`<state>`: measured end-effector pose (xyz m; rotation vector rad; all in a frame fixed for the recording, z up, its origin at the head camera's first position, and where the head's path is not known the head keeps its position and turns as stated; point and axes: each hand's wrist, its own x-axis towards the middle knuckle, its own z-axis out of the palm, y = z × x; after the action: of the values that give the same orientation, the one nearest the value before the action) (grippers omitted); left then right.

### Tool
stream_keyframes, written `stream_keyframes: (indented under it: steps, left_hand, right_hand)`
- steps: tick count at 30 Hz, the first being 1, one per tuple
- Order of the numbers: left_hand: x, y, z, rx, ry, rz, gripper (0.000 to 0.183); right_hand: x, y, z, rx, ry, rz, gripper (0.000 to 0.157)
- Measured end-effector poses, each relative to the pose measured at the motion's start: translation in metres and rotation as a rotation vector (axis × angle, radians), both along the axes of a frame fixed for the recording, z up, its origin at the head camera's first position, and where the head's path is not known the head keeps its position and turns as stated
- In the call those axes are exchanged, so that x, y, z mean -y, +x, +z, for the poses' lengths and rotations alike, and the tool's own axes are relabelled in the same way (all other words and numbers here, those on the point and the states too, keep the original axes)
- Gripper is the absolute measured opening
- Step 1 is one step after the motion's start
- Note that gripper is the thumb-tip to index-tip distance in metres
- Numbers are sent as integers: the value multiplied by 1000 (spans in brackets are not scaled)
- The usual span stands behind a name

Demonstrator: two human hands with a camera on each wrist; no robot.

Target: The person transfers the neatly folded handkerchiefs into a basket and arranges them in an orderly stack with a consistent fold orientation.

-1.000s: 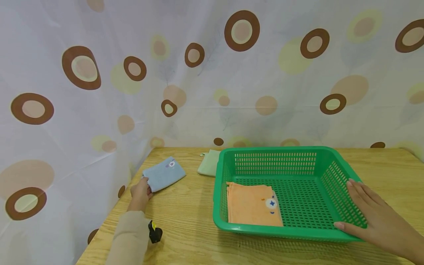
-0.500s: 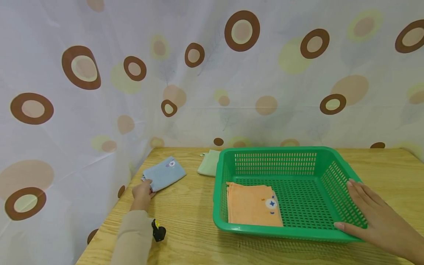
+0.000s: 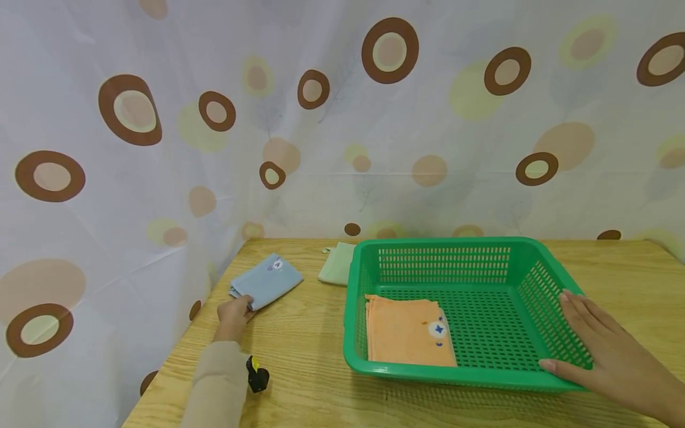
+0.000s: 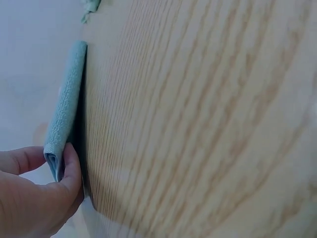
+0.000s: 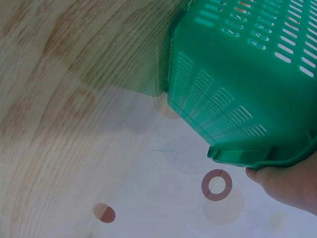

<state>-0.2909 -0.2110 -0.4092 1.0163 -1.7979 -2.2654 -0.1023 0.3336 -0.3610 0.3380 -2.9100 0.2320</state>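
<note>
A folded light-blue towel [image 3: 265, 280] with a small white face patch lies at the far left of the table. My left hand [image 3: 233, 312] pinches its near corner between thumb and fingers; the left wrist view shows the folded towel [image 4: 67, 101] edge-on there, a dark gap beneath it. My right hand [image 3: 615, 351] rests with straight fingers on the right side of a green plastic basket [image 3: 455, 373], its thumb across the near right corner. An orange folded towel [image 3: 407, 333] with a white face patch lies inside the basket, on the left.
Behind the basket's left side, a pale green towel [image 3: 336, 264] is partly hidden. A black device [image 3: 258, 377] with a yellow part sits beside my left sleeve. A patterned curtain [image 3: 332, 131] hangs behind and left of the wooden table [image 3: 305, 356].
My left hand has shifted slightly right and nearer to me. The blue towel has slid a little to the right. My right hand and the basket stay put.
</note>
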Motion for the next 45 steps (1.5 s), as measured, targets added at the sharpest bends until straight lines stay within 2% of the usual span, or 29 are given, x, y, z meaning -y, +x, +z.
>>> stream_keyframes:
  steps: [5, 12, 24, 30, 38, 45]
  left_hand:
    - [6, 2, -2, 59, -50, -43, 62]
    - [7, 7, 3, 69, -57, -96, 61]
    - [1, -1, -3, 7, -53, -54, 65]
    - [1, -2, -4, 7, -46, -51, 62]
    - [-1, -3, -5, -11, -43, -61, 60]
    - [-4, -2, -6, -39, -25, -96, 60]
  right_hand:
    - [1, 0, 1, -8, -3, 7, 103]
    - [0, -1, 1, 4, -10, 6, 102]
    - [0, -1, -1, -4, -14, 11, 102]
    - [0, 0, 0, -9, -10, 8, 102]
    - [1, 1, 2, 2, -18, 5, 101]
    - [1, 1, 1, -11, -23, 12, 101]
